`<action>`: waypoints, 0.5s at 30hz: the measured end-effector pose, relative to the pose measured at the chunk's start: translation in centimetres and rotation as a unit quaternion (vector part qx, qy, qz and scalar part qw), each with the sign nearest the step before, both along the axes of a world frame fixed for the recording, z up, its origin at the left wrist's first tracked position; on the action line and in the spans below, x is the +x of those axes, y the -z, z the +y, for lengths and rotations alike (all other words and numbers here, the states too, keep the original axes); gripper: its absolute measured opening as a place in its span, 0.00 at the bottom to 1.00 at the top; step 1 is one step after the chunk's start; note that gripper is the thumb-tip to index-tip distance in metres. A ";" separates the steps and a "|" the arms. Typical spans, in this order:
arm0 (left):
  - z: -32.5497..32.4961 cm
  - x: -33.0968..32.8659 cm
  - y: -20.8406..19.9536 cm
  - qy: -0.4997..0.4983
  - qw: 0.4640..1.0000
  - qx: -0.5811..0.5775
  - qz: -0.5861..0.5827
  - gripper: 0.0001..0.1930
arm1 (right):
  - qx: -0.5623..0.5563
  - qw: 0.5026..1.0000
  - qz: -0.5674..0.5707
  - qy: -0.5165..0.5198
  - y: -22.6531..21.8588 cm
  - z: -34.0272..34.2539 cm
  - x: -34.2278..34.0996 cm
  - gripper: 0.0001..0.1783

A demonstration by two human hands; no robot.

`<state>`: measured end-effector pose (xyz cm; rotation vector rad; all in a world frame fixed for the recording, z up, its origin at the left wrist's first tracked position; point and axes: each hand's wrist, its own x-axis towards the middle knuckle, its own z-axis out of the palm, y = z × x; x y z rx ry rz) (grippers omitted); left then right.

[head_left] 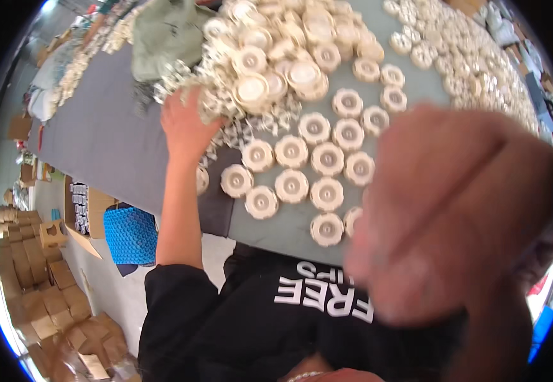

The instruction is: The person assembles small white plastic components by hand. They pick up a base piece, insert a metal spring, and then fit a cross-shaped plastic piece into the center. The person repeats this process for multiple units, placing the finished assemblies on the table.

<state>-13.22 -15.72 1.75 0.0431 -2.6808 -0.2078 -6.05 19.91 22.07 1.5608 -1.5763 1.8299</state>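
My left hand (190, 121) reaches to the edge of a heap of small whitish plastic pieces (241, 130), fingers spread and fingertips among them. Whether it has picked one up is hidden. Beyond the heap lies a large pile of round cream plastic caps (276, 57). Scalloped round cream parts (291, 151) with hollow centres are laid out face up in loose rows on the table, right of the left hand. Large and smeared by motion, my right hand (455, 210) is raised close to the camera, covering some of those parts. Its fingers cannot be made out.
A grey-green bag (168, 38) rests beside the pile at the far left. Many more cream parts (474, 63) spread along the far right. Left of the table (117, 127) are an open carton (89, 213), a blue textured seat (130, 234) and stacked cardboard boxes (41, 280).
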 end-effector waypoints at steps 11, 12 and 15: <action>-3.6 -3.8 2.1 0.080 0.994 0.077 0.018 0.34 | -0.270 0.943 0.029 -0.192 0.2 4.6 8.0 0.10; -2.9 -3.7 1.5 0.062 0.993 0.095 0.016 0.33 | -0.278 0.940 0.033 -0.195 0.1 4.9 8.5 0.10; -2.1 -3.8 0.5 0.006 0.988 0.111 0.104 0.30 | -0.296 0.931 0.043 -0.211 -0.1 5.6 10.2 0.12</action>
